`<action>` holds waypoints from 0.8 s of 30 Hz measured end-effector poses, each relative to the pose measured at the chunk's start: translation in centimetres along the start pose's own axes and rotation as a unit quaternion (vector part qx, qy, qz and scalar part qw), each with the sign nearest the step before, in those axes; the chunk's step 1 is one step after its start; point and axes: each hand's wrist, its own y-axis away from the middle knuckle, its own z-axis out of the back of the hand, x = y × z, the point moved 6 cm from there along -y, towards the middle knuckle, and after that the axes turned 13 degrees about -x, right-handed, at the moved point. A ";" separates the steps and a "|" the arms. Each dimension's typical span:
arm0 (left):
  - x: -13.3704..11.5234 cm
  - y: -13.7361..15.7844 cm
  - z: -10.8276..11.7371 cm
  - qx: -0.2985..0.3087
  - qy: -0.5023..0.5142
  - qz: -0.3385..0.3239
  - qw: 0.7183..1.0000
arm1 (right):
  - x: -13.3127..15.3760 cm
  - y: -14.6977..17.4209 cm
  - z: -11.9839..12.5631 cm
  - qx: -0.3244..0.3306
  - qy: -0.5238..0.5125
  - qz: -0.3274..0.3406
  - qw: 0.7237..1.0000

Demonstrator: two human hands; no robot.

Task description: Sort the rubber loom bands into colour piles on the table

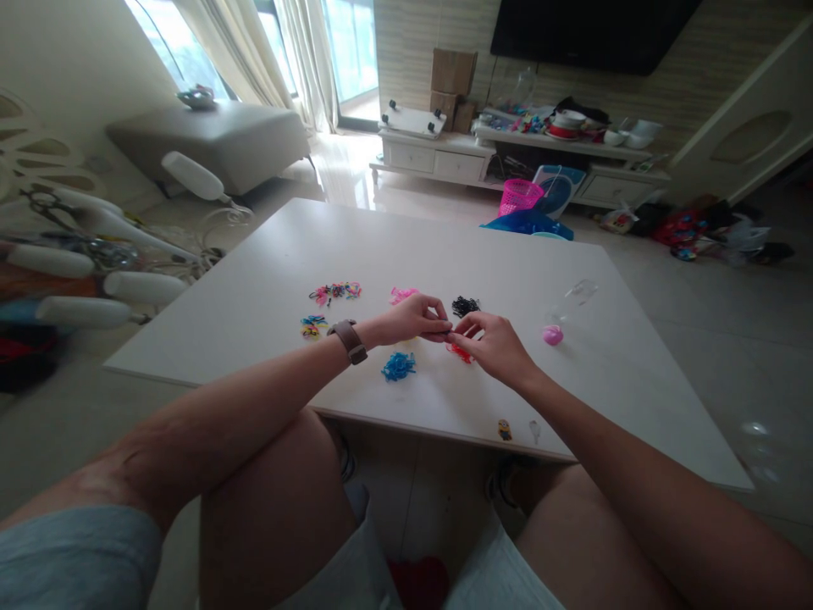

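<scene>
Over the middle of the white table [539, 263], my left hand [416, 320] and my right hand [494, 343] meet at the fingertips, both pinched closed. Something small and dark shows between them, too small to make out. Around them lie piles of small elastic bands. The black bands [466, 306] are just beyond my right hand, and the red bands [460, 353] are partly hidden under it. Pink bands [404, 295] show behind my left hand; blue bands [399, 366] lie nearer to me. A little yellow is visible beneath my left hand.
Mixed coloured bands [336, 293] and a smaller multicoloured pile [313, 327] lie at the left. To the right are a pink lump [552, 335] and a clear plastic container [581, 293]. A yellow-and-blue cartoon figure [504, 429] and a small clear item [534, 431] lie by the near edge.
</scene>
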 end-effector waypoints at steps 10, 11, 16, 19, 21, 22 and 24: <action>-0.2 0.5 -0.7 0.020 0.019 0.023 0.999 | -0.2 -0.1 -0.1 0.004 0.004 0.003 1.000; -0.2 0.6 -0.7 0.024 0.022 0.026 0.999 | -0.2 -0.1 -0.1 0.003 0.003 0.002 1.000; -0.4 0.9 -0.9 0.036 0.028 0.030 0.998 | -0.1 -0.1 0.1 -0.013 0.001 0.008 1.000; -0.3 1.0 -1.0 0.049 0.018 0.034 0.998 | 0.0 -0.2 0.3 -0.027 -0.002 0.017 0.999; -0.2 1.1 -1.0 0.057 0.012 0.036 0.998 | 0.0 -0.3 0.4 -0.033 -0.002 0.021 0.999; -0.2 1.1 -1.0 0.059 0.011 0.036 0.998 | 0.0 -0.3 0.4 -0.033 -0.002 0.022 0.999; -0.1 1.1 -1.0 0.063 0.009 0.033 0.997 | 0.0 -0.3 0.4 -0.030 -0.002 0.018 0.999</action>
